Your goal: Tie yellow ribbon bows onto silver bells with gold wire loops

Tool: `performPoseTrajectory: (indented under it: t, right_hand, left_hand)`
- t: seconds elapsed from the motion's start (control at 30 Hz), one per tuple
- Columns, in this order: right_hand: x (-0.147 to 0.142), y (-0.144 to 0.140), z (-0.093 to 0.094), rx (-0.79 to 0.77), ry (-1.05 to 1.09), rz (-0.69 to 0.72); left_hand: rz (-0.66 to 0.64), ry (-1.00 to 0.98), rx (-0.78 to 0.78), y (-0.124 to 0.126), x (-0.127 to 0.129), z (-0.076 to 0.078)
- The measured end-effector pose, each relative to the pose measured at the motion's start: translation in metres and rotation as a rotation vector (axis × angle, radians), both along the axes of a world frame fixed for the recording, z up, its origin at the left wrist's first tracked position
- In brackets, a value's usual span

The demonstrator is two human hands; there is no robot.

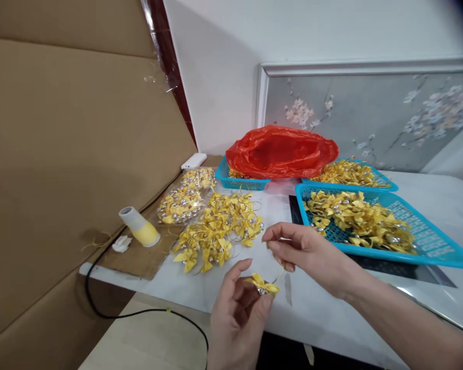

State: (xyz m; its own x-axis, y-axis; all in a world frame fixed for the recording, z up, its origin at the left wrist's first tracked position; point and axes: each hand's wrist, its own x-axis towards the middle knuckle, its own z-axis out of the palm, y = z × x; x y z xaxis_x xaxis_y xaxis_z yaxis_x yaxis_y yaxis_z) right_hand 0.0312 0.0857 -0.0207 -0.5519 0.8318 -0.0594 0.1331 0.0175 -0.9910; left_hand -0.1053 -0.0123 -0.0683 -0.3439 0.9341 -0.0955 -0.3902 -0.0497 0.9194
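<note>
My left hand [239, 313] holds a yellow ribbon bow [263, 283] with small silver beads or bells between its thumb and fingers, above the front edge of the table. A thin yellow cord [280, 273] runs up from the bow to my right hand [293, 245], whose thumb and fingertips are pinched together on it. The cord's far end is too fine to make out. Just beyond my hands lies a loose pile of similar yellow bows [219, 226] with cords. More bows [355, 218] fill a blue plastic basket [435, 234] to the right.
Bagged bows [181, 204] lie behind the pile. A red plastic bag [281, 151] covers part of a back blue basket [243, 183]; another blue basket [388, 184] stands at right. A yellow-grey cone [139, 227] and black cable [111, 246] are left, beside a cardboard wall [69, 154].
</note>
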Motion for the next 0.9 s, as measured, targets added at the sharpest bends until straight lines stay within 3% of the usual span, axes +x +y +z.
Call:
performPoseTrajectory:
  t: [0.17,0.33,0.53,0.7,0.9]
  right_hand:
    - [-0.008,-0.009,0.0,0.081,-0.127,0.153]
    - [-0.02,-0.015,0.0,0.168,-0.232,0.173]
    - [-0.023,-0.013,0.001,0.165,-0.237,0.194]
    - [-0.023,-0.012,0.003,0.106,-0.189,0.208]
    - [-0.02,-0.009,0.003,0.012,-0.094,0.201]
  left_hand:
    - [0.045,0.134,0.033,-0.004,-0.007,-0.004]
    - [0.042,0.124,0.061,-0.008,-0.008,-0.004]
    - [0.087,-0.051,-0.089,-0.006,-0.015,0.01]
    - [-0.062,-0.374,-0.172,-0.001,-0.016,0.019]
    - [-0.143,-0.516,-0.264,0.001,-0.015,0.015]
